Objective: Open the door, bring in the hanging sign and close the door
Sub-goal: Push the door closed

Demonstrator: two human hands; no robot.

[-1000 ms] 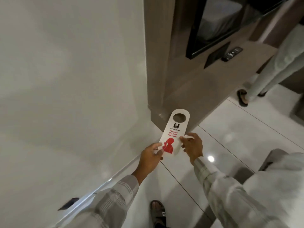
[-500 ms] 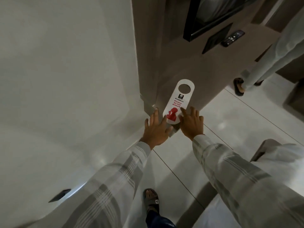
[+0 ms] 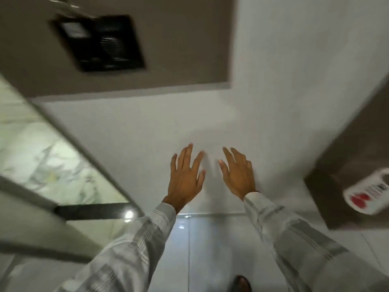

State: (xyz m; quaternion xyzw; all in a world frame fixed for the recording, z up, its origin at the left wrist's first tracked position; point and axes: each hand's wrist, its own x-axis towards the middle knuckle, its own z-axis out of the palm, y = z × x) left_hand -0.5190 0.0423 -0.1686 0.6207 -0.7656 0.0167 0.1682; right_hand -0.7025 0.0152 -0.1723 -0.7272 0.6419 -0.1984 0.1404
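The white hanging sign (image 3: 367, 191) with red print lies on a brown ledge (image 3: 345, 175) at the right edge, away from both hands. My left hand (image 3: 185, 180) and my right hand (image 3: 237, 175) are stretched out side by side in front of a white wall (image 3: 147, 127), fingers spread, with nothing in them. Whether the palms touch the wall cannot be told. The picture is blurred by motion. No door leaf or handle can be made out.
A brown panel (image 3: 147, 39) with a black square fitting (image 3: 99, 42) sits upper left. A glass or mirror pane with marble pattern (image 3: 42, 161) slants along the left. Glossy white floor tiles (image 3: 210, 249) lie below, with my sandalled foot (image 3: 242, 284) at the bottom.
Both hands have let go of the sign, which now lies on the brown ledge at the right. The view has swung left to a white wall and both hands are spread open.
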